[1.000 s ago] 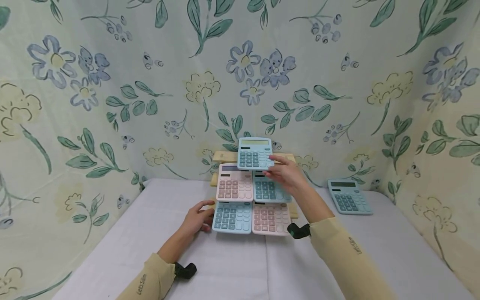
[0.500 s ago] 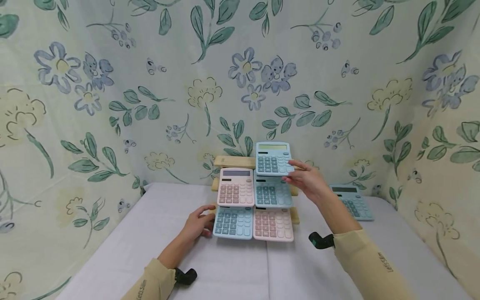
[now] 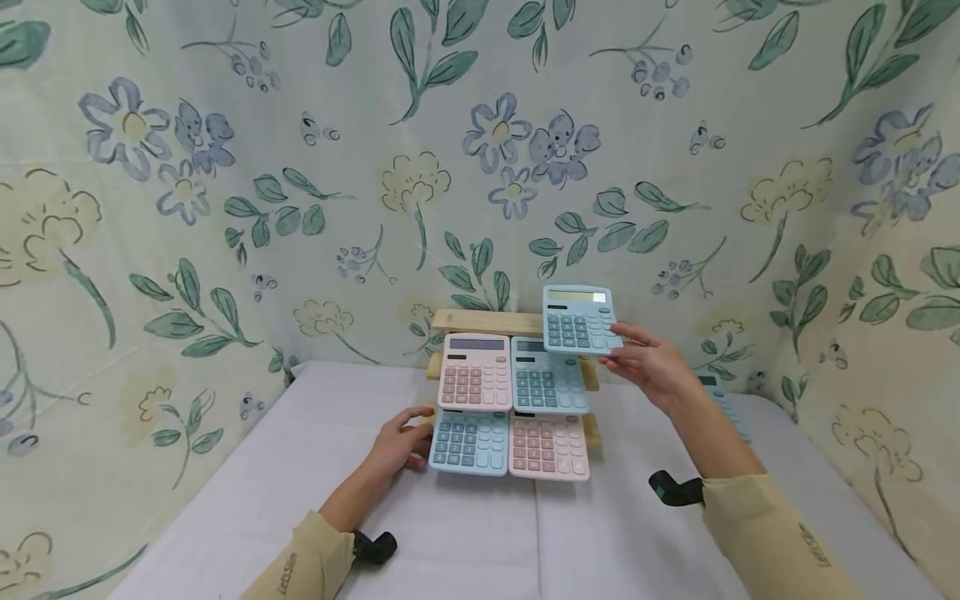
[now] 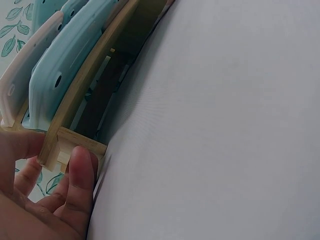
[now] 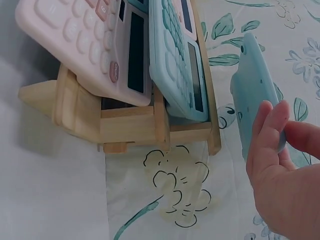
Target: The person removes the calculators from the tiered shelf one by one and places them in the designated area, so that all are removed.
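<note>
My right hand (image 3: 654,367) pinches a light blue calculator (image 3: 577,318) by its right edge and holds it up, overlapping the rack's upper right in the head view. From the right wrist view, thumb and fingers grip this calculator (image 5: 252,80), whose back faces the wooden rack (image 5: 127,125). My left hand (image 3: 396,442) is at the rack's left side; its thumb and fingers hold the lower wooden corner (image 4: 82,140) in the left wrist view. On the tiered rack lean a pink calculator (image 3: 472,375) and a blue calculator (image 3: 547,383), above a blue one (image 3: 468,446) and a pink one (image 3: 549,450).
Another blue calculator (image 3: 726,402) lies on the table to the right, mostly hidden behind my right forearm. The rack's bare top rail (image 3: 480,322) stands close to the floral cloth backdrop (image 3: 352,208). White cloth covers the table (image 3: 300,450).
My right hand has carried the blue calculator rightward from in front of the rack's top rail, baring the rail's left part. My left hand stays at the rack's left end.
</note>
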{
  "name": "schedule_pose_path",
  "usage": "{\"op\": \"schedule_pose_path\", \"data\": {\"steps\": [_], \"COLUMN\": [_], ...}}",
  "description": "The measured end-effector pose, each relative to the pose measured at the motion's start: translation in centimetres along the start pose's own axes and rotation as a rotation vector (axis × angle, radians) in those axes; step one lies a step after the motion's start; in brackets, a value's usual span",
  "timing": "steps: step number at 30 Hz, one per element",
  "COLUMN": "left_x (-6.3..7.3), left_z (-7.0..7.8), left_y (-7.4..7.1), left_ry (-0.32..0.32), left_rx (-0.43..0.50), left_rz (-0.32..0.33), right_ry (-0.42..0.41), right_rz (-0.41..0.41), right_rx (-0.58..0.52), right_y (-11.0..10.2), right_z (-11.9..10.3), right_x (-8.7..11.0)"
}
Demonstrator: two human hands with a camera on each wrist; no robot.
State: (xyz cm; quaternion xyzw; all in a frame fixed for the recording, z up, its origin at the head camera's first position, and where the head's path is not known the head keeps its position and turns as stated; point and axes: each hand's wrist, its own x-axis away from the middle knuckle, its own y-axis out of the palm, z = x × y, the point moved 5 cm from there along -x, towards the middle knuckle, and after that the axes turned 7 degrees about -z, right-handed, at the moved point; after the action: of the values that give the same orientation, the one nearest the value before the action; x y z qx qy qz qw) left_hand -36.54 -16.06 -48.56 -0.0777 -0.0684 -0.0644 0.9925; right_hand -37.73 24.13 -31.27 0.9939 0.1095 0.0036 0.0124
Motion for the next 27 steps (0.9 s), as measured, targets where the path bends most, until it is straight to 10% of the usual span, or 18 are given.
{"op": "schedule_pose_path", "data": {"steps": [27], "left_x": [-0.3], "left_z": [0.3], "left_y": [0.0], "left_ry": [-0.016], "left_rx": [0.014], "left_rz": [0.017], "right_ry": [0.068], "right_rz": [0.017], "right_rx": [-0.216], "right_y": [-7.5], "right_z": [1.6], "right_x": [3.0]}}
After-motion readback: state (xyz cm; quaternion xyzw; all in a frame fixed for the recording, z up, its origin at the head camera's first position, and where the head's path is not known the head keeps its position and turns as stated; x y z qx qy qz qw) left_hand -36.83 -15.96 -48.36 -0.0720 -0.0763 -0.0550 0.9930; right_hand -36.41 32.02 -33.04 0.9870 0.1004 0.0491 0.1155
